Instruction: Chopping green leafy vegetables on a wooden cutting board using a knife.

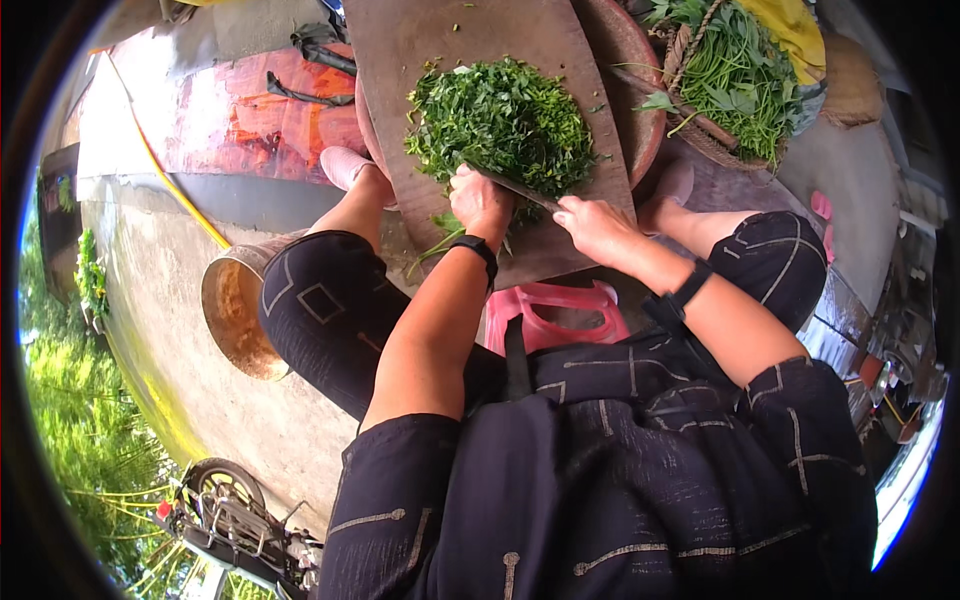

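Note:
A broad wooden board (525,30) lies before me, resting across a round reddish basin (646,112). On it is a heap of finely chopped green leaves and stems (502,124). The handle of a knife (529,193) is in my right hand (600,231), its dark blade slanting along the heap's near edge. My left hand (480,199) is curled at the blade's far end, pressing on leafy greens (448,223) whose stalks stick out beneath the wrist. The fingertips are partly hidden.
A woven basket (724,154) of uncut greens (757,97) stands at the upper right. Between my legs is a pink plastic stool (555,319). A metal bucket (244,311) sits beside my left knee, near a yellow hose (161,169). A motorcycle (236,517) is parked lower left.

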Motion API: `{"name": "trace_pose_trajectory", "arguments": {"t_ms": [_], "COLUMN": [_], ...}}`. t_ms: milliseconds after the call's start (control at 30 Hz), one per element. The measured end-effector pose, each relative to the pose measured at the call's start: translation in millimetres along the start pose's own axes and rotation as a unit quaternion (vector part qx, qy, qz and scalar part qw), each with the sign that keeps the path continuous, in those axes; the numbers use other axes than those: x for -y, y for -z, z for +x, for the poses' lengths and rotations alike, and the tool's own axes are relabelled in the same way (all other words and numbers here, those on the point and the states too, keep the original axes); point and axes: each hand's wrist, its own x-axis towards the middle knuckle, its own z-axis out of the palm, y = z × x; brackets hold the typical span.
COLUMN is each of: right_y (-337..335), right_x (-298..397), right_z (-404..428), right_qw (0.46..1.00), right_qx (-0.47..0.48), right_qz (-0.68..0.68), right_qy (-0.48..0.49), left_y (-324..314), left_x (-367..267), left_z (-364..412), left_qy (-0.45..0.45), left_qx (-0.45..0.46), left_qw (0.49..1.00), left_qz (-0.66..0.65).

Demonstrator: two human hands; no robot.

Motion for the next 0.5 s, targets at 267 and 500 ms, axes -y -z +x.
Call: {"name": "trace_pose_trajectory", "arguments": {"t_ms": [267, 500], "right_y": [-15.6, 1.2], "right_x": [-6.6, 2.1], "right_z": [53.4, -30.0], "right_qw": [0.998, 0.999], "right_qx": [-0.035, -0.039], "right_qz": [0.044, 0.004], "right_qy": [0.011, 0.014], "left_y": [-15.0, -10.8], "left_x": [7.6, 4.9], "left_z": [-0.6, 3.8], "left_qy": [-0.001, 0.014], "left_qx": [0.005, -0.011], "left_qw": [1.0, 0.999], "left_qz": [-0.028, -0.035]}}
